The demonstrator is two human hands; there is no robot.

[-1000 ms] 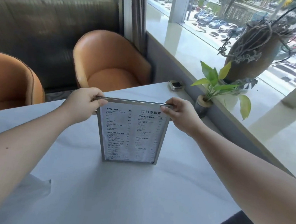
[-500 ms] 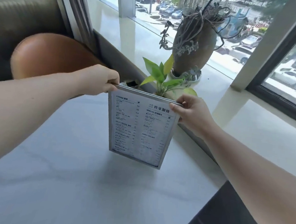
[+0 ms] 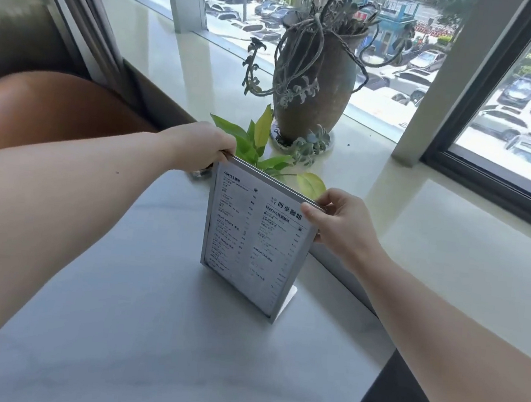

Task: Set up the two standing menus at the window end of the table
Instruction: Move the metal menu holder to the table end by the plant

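A standing menu [image 3: 254,238] in a silver frame stands upright on the white table [image 3: 147,335], close to the table's window end, printed side toward me. Its foot rests on the tabletop. My left hand [image 3: 202,147] pinches the top left corner of the frame. My right hand [image 3: 337,220] holds the top right corner, thumb on the front. Only one menu is in view.
A small green plant [image 3: 256,145] stands right behind the menu. A tall brown vase with trailing stems [image 3: 314,85] sits on the pale window sill [image 3: 432,242]. An orange chair [image 3: 55,109] is at the left beyond the table.
The menu was lifted from mid-table, carried toward the window and set down on its foot near the plant. Both hands kept hold of its top corners.
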